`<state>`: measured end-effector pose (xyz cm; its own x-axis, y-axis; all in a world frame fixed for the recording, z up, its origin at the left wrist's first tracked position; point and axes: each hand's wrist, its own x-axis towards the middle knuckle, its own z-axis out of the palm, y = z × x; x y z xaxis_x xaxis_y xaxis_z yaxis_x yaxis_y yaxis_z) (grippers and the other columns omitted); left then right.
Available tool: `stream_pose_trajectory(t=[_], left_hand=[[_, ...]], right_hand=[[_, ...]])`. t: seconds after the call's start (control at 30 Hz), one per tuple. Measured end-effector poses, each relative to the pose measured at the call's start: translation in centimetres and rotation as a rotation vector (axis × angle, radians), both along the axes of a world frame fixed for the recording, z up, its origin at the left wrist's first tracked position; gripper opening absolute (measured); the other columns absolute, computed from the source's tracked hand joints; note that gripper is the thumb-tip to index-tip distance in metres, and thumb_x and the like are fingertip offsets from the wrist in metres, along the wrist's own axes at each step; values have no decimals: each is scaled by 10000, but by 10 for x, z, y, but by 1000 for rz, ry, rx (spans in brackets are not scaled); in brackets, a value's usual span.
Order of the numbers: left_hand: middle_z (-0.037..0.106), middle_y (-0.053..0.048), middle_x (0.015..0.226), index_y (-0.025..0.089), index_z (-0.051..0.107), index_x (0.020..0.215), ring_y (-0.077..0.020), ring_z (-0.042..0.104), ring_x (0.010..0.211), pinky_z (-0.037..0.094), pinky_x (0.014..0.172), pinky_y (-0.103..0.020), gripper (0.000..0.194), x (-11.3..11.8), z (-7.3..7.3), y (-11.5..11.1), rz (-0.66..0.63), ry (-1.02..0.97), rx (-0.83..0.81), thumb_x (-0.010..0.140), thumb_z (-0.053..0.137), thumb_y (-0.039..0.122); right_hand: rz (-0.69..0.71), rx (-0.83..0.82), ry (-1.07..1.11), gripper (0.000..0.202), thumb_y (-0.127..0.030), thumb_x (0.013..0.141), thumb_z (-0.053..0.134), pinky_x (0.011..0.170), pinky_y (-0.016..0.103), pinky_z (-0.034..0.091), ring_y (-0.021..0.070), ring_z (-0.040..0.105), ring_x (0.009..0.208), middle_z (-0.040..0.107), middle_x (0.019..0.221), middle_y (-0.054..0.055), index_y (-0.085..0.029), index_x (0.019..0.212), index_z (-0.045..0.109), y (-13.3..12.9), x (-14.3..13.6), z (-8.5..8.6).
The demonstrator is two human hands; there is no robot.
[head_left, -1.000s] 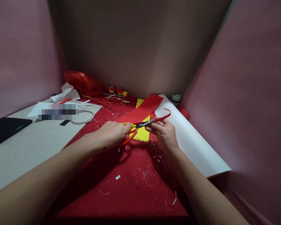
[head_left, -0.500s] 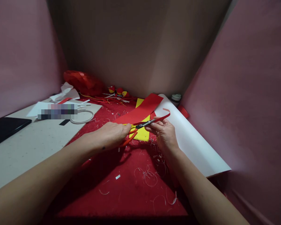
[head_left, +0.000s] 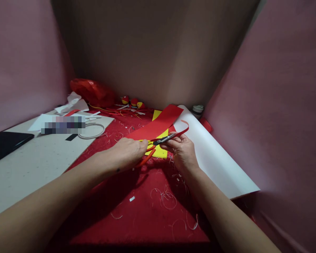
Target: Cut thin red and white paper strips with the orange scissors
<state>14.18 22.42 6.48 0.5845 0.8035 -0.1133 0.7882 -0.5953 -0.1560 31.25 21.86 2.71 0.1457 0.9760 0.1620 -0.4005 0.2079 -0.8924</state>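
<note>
My left hand (head_left: 133, 151) is closed on the scissors (head_left: 159, 141), which have yellow and orange handles. One orange handle loop hangs below the palm. The dark blades point right, toward my right hand (head_left: 183, 149). Its fingers pinch a thin red paper strip (head_left: 183, 130) against or beside the blades; the exact contact is hidden. The strip's free end curls up and back above my right fingers. Beneath the scissors lie a wide red paper band (head_left: 158, 123) and a yellow paper piece (head_left: 160, 151).
A white sheet (head_left: 213, 158) lies on the right. On the left, a pale board (head_left: 52, 154) carries a black flat device (head_left: 9, 146) and a cable loop (head_left: 91, 130). A red plastic bag (head_left: 93, 92) and small red-yellow balls (head_left: 133, 102) sit at the back. Thread scraps litter the red cloth (head_left: 107, 218).
My right hand has shifted slightly left and the curled strip end moved with it. More of the blades lies along the strip. The left hand still holds the scissors.
</note>
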Motion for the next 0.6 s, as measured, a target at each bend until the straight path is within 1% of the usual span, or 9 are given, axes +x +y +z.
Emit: stream_pose_trajectory(t=[0.1, 0.23, 0.43, 0.6], left_hand=[[646, -99, 695, 157, 496, 924, -247, 617, 607, 304, 456, -296, 211, -1, -3, 2, -22, -13, 19, 838, 372, 305], [647, -91, 695, 166, 493, 912, -252, 620, 609, 312, 456, -299, 173, -2, -5, 3, -31, -22, 8, 820, 384, 263], [663, -121, 762, 141, 490, 930, -257, 629, 662, 361, 504, -321, 210, 4, -2, -4, -14, -28, -6, 838, 352, 270], [665, -126, 785, 135, 500, 923, -255, 628, 696, 369, 528, -319, 208, 7, -1, -6, 15, -16, -15, 836, 364, 265]], right_hand=[[-9, -2, 3, 247, -69, 605, 661, 617, 255, 559, 145, 670, 642, 665, 740, 2, -150, 808, 548, 0, 0, 1], [-17, -5, -3, 258, -72, 604, 658, 611, 250, 555, 141, 666, 637, 666, 738, 2, -152, 823, 545, -1, -2, 0], [10, 3, -7, 253, -79, 610, 648, 646, 304, 566, 160, 670, 643, 654, 708, -9, -163, 812, 523, -2, -5, -4], [17, 15, -1, 256, -85, 610, 654, 660, 320, 570, 164, 673, 637, 659, 712, -8, -167, 817, 528, -2, -6, -5]])
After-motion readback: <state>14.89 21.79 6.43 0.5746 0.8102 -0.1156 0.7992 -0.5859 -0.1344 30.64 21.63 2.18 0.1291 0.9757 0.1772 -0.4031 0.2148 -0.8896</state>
